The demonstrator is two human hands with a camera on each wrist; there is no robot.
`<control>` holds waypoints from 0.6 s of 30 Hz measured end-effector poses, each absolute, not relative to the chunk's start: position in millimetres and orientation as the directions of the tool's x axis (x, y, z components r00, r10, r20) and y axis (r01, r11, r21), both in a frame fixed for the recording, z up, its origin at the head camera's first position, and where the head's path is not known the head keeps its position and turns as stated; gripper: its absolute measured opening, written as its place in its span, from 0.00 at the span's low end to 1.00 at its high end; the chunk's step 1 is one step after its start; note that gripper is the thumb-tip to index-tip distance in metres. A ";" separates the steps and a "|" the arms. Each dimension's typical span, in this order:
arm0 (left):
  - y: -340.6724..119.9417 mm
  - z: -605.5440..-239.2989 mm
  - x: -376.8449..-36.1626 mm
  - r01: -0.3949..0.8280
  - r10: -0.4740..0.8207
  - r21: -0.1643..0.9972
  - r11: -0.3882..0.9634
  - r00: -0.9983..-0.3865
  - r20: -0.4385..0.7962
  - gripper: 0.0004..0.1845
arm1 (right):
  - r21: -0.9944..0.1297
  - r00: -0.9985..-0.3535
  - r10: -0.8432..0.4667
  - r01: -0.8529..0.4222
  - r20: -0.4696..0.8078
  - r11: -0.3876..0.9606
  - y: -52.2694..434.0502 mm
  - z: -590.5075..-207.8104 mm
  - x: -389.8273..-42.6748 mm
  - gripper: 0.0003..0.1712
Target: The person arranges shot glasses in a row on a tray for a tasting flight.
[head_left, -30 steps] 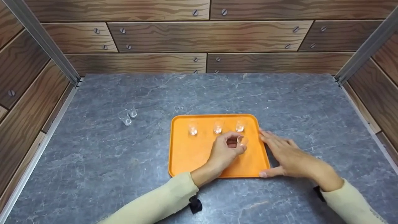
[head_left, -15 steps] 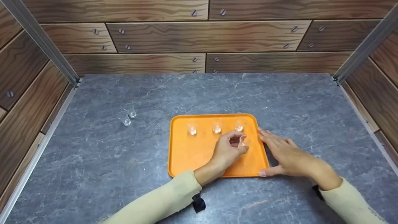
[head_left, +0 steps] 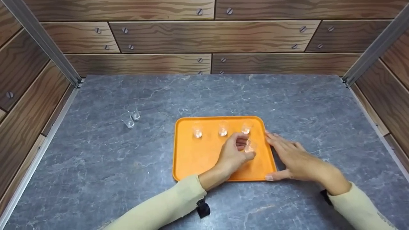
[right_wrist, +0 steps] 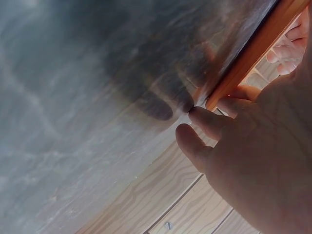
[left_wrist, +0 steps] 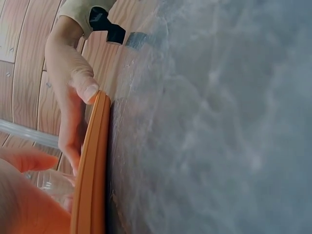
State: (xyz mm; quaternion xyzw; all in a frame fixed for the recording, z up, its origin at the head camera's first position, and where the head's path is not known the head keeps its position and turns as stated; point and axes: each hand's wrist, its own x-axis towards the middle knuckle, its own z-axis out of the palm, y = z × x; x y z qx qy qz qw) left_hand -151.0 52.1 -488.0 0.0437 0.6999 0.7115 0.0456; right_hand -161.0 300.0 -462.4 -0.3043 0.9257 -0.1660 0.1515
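An orange tray (head_left: 198,156) lies on the grey table, with three small clear glasses (head_left: 222,130) in a row along its far side. My left hand (head_left: 236,152) is over the tray's right part and pinches a fourth clear glass (head_left: 250,146) low over the tray; I cannot tell whether it touches the tray. My right hand (head_left: 292,158) rests flat against the tray's right edge, fingers straight, thumb at the near right corner. In the left wrist view the tray's rim (left_wrist: 92,165) shows edge-on with the right thumb (left_wrist: 83,90) against it.
Two more clear glasses (head_left: 130,116) stand on the grey table (head_left: 96,166) at the left, apart from the tray. Wood-patterned walls (head_left: 211,38) close the back and both sides.
My left hand has lowered the glass slightly toward the tray and turned it more upright. The right hand has stayed against the tray's edge.
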 end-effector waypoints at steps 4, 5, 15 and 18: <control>49.1 -486.2 -149.7 -0.024 0.123 0.999 -0.021 -0.992 -0.021 0.30 | -0.405 -0.769 -0.610 -0.504 -0.192 0.763 300.5 -462.9 -161.1 0.71; 48.2 -485.9 -149.4 -0.026 0.122 0.999 -0.025 -0.992 -0.023 0.30 | -0.407 -0.770 -0.606 -0.497 -0.201 0.767 300.6 -462.9 -161.0 0.71; 28.7 -480.3 -145.0 -0.023 0.122 0.999 -0.026 -0.992 -0.020 0.32 | -0.412 -0.770 -0.602 -0.488 -0.213 0.770 300.9 -462.4 -162.3 0.71; 22.5 -479.2 -142.7 -0.020 0.127 1.000 -0.021 -0.992 -0.017 0.32 | -0.407 -0.769 -0.602 -0.490 -0.215 0.771 300.5 -462.1 -162.6 0.72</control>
